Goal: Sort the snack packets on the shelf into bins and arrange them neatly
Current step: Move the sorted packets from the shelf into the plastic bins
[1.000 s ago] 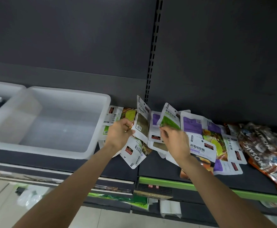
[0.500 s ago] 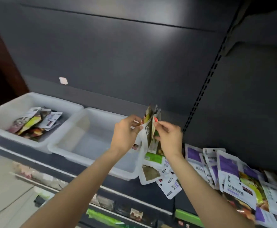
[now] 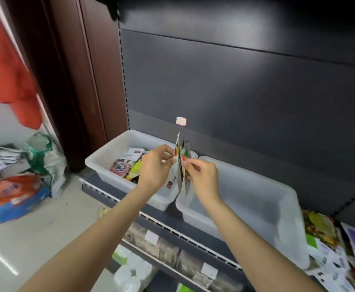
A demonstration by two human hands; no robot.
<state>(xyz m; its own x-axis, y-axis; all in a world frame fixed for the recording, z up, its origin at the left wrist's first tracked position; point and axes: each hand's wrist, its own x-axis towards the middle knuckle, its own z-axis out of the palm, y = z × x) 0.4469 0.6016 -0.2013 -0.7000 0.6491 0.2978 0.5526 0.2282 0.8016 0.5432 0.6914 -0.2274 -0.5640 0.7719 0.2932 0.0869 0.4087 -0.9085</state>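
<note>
White, edge-on packet stack (image 3: 182,163) is pinched upright at frame centre between left hand (image 3: 155,167) and right hand (image 3: 204,178), long axis vertical. Part-filled left bin (image 3: 107,157) lies down-left, nearer the left hand; empty-looking right bin (image 3: 286,190) sits lower right.

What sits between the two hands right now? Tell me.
In the head view, a bunch of snack packets stands edge-on between the left hand and right hand, pinched by both above the bins.
</note>
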